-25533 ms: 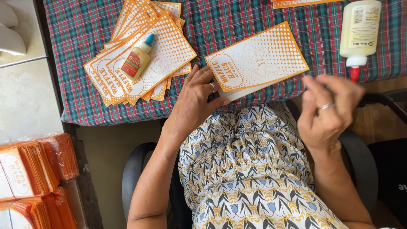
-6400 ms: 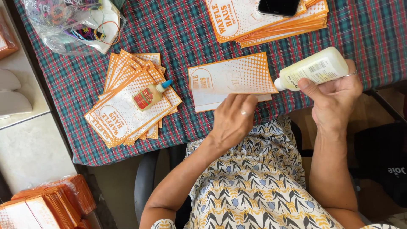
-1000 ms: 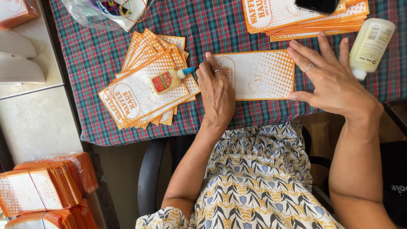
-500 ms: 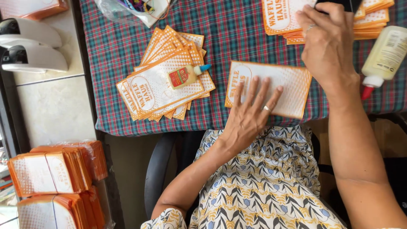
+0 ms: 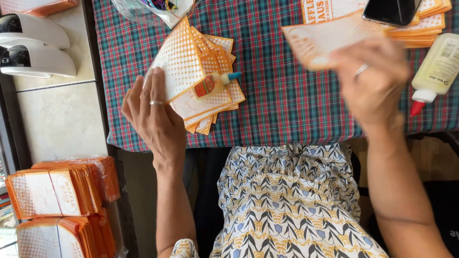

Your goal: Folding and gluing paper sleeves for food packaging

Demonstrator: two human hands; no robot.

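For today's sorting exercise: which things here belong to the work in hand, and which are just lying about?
In use: left hand lifting a sheet off the loose pile; right hand carrying a sleeve to the stack; glue bottle.

Lying about: phone, small glue, plastic bag, bundles.

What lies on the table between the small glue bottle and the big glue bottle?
In the head view, between the small glue bottle and the big glue bottle, only bare checked tablecloth; the right hand hovers above.

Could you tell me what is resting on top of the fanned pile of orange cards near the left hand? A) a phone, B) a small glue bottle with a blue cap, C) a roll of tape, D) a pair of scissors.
B: a small glue bottle with a blue cap lies on its side across the fanned pile of orange cards, just right of the left hand, which lifts one card.
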